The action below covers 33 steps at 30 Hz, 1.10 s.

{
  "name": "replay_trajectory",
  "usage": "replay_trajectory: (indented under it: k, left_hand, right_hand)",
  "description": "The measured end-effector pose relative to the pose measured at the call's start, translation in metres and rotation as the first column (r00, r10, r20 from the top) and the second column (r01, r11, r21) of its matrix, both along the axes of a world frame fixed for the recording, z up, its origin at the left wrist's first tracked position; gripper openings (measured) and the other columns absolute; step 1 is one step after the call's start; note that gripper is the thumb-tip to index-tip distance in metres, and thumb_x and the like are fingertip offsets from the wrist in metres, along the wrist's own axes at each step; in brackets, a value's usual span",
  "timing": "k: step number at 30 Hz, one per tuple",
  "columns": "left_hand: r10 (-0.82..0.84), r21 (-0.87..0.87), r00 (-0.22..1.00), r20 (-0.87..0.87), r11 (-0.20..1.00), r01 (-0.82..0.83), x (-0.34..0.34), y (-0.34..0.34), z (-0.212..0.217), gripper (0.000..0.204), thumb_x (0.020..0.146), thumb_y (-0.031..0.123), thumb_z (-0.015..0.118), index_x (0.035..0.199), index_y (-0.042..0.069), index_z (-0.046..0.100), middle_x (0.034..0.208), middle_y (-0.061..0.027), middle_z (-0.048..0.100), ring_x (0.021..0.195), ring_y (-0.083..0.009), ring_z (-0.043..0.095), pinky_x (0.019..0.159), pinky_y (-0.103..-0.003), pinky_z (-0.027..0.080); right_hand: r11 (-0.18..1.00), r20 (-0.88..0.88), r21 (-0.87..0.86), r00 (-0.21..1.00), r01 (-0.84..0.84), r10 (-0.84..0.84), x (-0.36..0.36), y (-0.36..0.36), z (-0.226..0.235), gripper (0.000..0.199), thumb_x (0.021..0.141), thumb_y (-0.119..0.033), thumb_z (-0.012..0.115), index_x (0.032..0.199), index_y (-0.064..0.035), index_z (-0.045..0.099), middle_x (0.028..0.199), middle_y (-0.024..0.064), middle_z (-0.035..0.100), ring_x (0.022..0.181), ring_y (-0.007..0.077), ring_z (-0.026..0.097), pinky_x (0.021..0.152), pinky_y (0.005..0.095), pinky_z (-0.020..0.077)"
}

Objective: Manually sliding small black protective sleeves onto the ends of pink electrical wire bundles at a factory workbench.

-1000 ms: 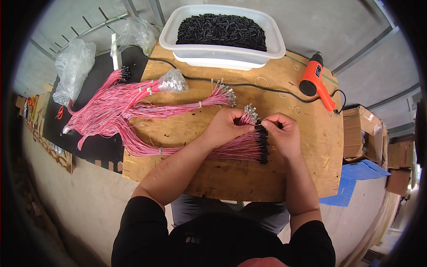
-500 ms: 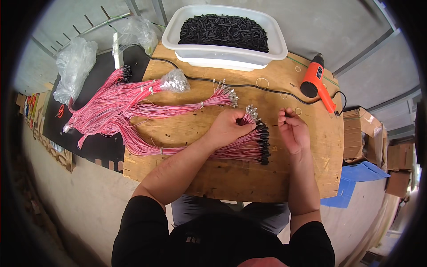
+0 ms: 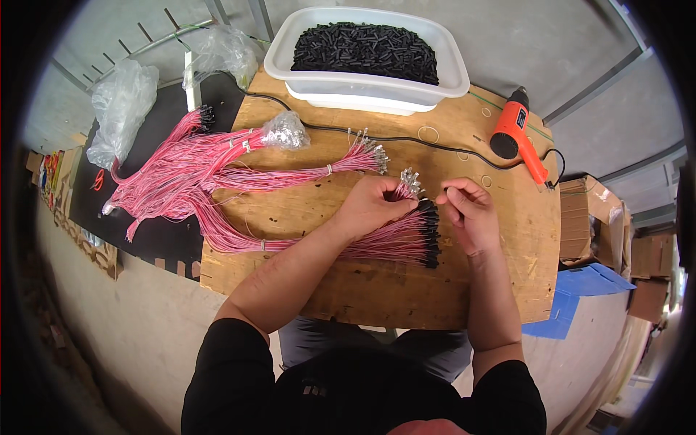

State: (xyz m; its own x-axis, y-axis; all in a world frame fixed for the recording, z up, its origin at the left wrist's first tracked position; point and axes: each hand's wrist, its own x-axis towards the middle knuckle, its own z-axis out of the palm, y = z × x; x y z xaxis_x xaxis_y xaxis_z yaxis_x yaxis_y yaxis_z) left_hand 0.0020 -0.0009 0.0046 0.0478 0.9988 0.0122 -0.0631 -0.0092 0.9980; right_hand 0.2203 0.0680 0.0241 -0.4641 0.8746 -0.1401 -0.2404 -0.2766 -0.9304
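My left hand (image 3: 370,208) is closed round a bunch of pink wires whose silver metal ends (image 3: 409,180) stick up past the thumb and finger. Under and beside it fans a bundle of pink wires (image 3: 380,243) with black sleeves (image 3: 431,235) on their tips. Just right of those tips, my right hand (image 3: 471,214) is raised with thumb and forefinger pinched; a small dark bit shows at the fingertips, too small to name surely. Farther left, a tied bundle of pink wires (image 3: 290,176) with bare metal ends lies on the wooden table (image 3: 362,293).
A white plastic tub (image 3: 458,80) full of short black sleeves (image 3: 362,54) stands at the back. An orange heat gun (image 3: 513,130) lies right, its black cord (image 3: 377,138) crossing the table. Rubber bands (image 3: 428,135), clear bags (image 3: 127,105) and red-handled scissors (image 3: 99,180) lie about.
My right hand has moved slightly left toward the metal wire ends, its fingers turning inward into a pinch. The left hand keeps its hold in nearly the same place.
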Motion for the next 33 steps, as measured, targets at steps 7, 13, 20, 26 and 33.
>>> replay_trajectory:
  k: [7,13,20,26,33]
  left_hand:
    - [-0.009,-0.046,0.998,0.064,0.999,0.012,-0.001,-0.001,0.0,0.012,0.092,0.008,0.073,0.085,-0.001,0.07,0.071,-0.0003,0.064,0.064,-0.0046,0.056,0.057,-0.022,0.042]
    - [0.003,-0.053,0.996,0.088,0.999,0.002,0.0,-0.001,0.001,0.014,0.092,0.008,0.073,0.082,-0.001,0.068,0.07,-0.0008,0.064,0.064,-0.0052,0.056,0.057,-0.023,0.043]
    - [0.0,-0.027,0.998,0.058,1.0,0.002,-0.002,-0.001,0.001,0.014,0.091,0.008,0.073,0.082,-0.001,0.069,0.07,-0.0009,0.064,0.064,-0.0056,0.056,0.058,-0.023,0.043]
    - [-0.002,-0.041,0.998,0.066,0.999,0.005,-0.001,-0.001,0.0,0.012,0.091,0.007,0.074,0.084,-0.002,0.07,0.072,0.0005,0.065,0.066,-0.0043,0.056,0.059,-0.022,0.044]
    - [-0.014,-0.031,1.0,0.023,0.999,0.015,-0.004,-0.001,-0.002,0.013,0.09,0.01,0.075,0.087,-0.003,0.072,0.075,0.0015,0.066,0.071,-0.0031,0.055,0.061,-0.023,0.046]
  right_hand:
    - [0.999,0.066,-0.008,0.997,-0.031,0.032,-0.002,-0.005,0.002,0.016,0.089,0.001,0.072,0.105,0.0009,0.073,0.089,0.0036,0.071,0.068,0.0037,0.052,0.061,0.0184,0.0417]
    - [0.998,0.07,0.05,0.997,-0.044,0.04,-0.003,-0.005,-0.001,0.017,0.085,0.007,0.073,0.101,0.0004,0.072,0.093,0.0029,0.071,0.082,0.0081,0.064,0.076,0.0212,0.0509]
    - [0.991,0.119,0.129,0.993,-0.038,0.022,-0.008,-0.01,0.0,0.016,0.086,0.007,0.073,0.1,0.0005,0.072,0.092,0.0031,0.071,0.082,0.0078,0.063,0.076,0.022,0.0511]
    - [0.986,0.145,0.164,0.989,-0.018,-0.006,-0.008,-0.011,-0.002,0.015,0.086,0.007,0.073,0.099,0.0003,0.073,0.092,0.0033,0.071,0.082,0.0078,0.064,0.076,0.0223,0.0512]
    - [0.977,0.145,0.213,0.989,-0.012,-0.019,-0.01,-0.012,-0.001,0.015,0.087,0.007,0.072,0.1,0.0009,0.074,0.093,0.0029,0.072,0.083,0.0078,0.063,0.077,0.0224,0.0513]
